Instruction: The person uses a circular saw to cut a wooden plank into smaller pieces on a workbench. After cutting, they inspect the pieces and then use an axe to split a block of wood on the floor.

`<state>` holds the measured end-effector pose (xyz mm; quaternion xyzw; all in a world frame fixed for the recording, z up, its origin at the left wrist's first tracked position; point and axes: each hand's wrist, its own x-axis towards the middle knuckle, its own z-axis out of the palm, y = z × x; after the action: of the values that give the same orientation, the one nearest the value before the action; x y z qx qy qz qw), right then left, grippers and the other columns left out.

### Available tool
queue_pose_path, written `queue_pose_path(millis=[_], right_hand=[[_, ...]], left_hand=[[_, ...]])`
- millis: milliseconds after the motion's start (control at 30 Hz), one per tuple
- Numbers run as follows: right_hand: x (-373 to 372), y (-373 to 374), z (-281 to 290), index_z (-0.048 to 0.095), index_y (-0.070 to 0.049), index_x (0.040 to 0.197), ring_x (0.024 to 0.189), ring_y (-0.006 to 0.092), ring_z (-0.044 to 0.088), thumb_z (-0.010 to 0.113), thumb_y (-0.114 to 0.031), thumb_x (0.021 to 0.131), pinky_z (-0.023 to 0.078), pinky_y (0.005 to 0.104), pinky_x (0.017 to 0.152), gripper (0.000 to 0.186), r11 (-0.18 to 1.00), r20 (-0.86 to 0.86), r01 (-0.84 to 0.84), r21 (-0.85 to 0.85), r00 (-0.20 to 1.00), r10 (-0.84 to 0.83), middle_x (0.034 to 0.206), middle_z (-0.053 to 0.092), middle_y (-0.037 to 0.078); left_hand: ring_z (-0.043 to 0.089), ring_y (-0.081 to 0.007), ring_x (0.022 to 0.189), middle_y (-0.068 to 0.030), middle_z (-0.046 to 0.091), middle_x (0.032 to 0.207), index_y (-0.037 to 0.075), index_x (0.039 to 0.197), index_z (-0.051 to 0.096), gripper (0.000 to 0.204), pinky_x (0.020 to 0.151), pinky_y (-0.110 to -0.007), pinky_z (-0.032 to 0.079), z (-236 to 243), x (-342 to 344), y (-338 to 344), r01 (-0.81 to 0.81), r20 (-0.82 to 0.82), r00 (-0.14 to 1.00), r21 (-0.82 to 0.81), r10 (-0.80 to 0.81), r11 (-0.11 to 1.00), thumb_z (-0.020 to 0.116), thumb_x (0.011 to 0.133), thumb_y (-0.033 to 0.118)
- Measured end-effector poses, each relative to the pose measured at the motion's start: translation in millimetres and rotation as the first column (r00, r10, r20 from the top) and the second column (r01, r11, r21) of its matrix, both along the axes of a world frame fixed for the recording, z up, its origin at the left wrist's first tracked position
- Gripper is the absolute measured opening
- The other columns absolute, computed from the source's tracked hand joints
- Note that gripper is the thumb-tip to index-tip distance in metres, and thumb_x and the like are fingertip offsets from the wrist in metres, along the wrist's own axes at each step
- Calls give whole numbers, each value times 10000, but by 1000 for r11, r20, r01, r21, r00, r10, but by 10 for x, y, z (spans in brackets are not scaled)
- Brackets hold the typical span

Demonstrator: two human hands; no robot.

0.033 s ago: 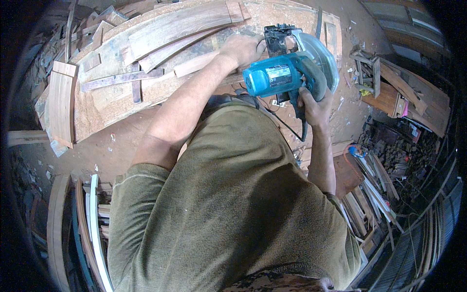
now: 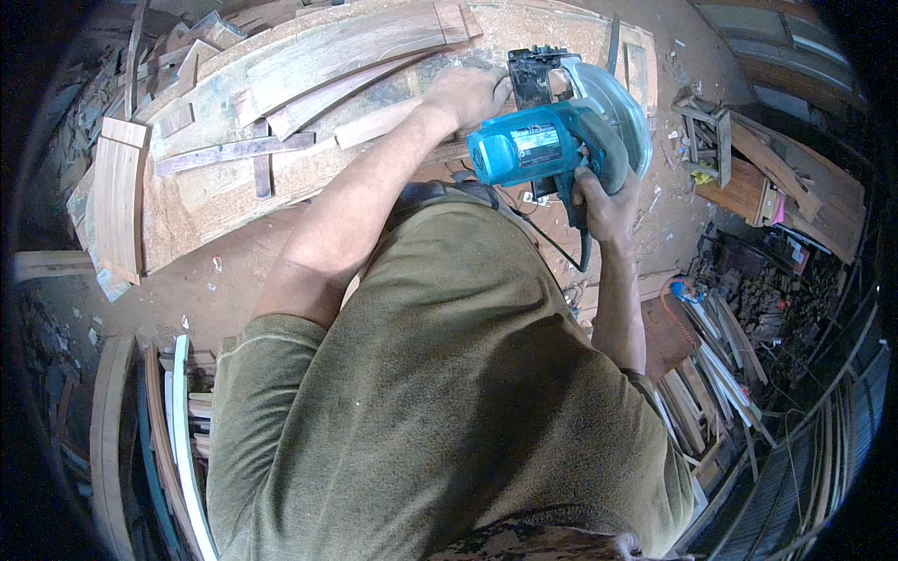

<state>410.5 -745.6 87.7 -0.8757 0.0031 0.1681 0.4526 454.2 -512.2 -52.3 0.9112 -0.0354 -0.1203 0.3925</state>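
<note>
A teal circular saw [image 2: 533, 148] with a clear-grey blade guard and a black base plate sits at the right end of the workbench [image 2: 178, 220]. My right hand [image 2: 610, 206] is wrapped round its rear handle. My left hand [image 2: 468, 96] lies on the bench just left of the base plate, its fingers curled; what they close on is hidden. Below my left forearm runs a pale wooden strip [image 2: 379, 123]. Behind it lie a wide plank [image 2: 346, 54] and a narrower board [image 2: 341, 96]. The saw's blade is not visible.
A dark wooden cross piece [image 2: 234, 152] rests on the bench's left part, with a short plank [image 2: 120, 201] across the left end. A small wooden frame [image 2: 703, 140] and panels stand at right. A black cord [image 2: 557, 245] hangs beside me. Timber strips [image 2: 182, 439] lean at lower left.
</note>
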Motion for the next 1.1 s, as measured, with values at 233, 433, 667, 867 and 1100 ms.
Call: queue_pose_path(millis=[233, 433, 667, 867, 1100], right_hand=[[33, -57, -11, 659, 20, 1138, 675, 114, 603, 698, -120, 881, 497, 303, 614, 295, 997, -24, 12, -79, 1000, -14, 829, 664, 41], [69, -88, -92, 664, 20, 1123, 730, 138, 626, 719, -107, 877, 521, 320, 664, 283, 999, 26, 4, -53, 1000, -3, 894, 681, 51], [81, 40, -1, 628, 20, 1101, 640, 119, 587, 675, -70, 907, 479, 287, 590, 218, 999, -37, -10, 31, 999, 11, 768, 630, 39], [125, -63, -113, 608, 31, 1110, 538, 103, 554, 640, -51, 914, 439, 261, 503, 215, 994, 95, -104, -44, 990, 107, 685, 601, 29], [143, -22, -31, 663, 10, 1183, 911, 152, 647, 698, -83, 871, 533, 325, 811, 327, 999, -68, -7, -49, 998, 4, 1033, 702, 83]], left_hand=[[714, -374, 981, -205, 734, 1032, 95, 1227, 643, 334, 857, -501, 565, 2, -212, 212, 52, 4, 999, 127, -53, 991, 470, 1022, 295], [719, -379, 958, -202, 731, 1015, 75, 1163, 637, 240, 797, -485, 583, -57, -298, 258, 48, 14, 999, 223, -52, 974, 517, 958, 110], [726, -368, 938, -199, 734, 980, 71, 1151, 635, 228, 789, -481, 585, -101, -321, 244, 30, 27, 999, 206, -37, 978, 516, 959, 98], [730, -353, 937, -196, 737, 953, 62, 1134, 632, 205, 792, -469, 589, -94, -308, 224, 40, 47, 998, 216, -51, 976, 554, 947, 91], [741, -341, 866, -191, 739, 897, 50, 1129, 623, 197, 731, -444, 601, -108, -311, 224, 38, 73, 996, 245, -58, 969, 576, 945, 101]])
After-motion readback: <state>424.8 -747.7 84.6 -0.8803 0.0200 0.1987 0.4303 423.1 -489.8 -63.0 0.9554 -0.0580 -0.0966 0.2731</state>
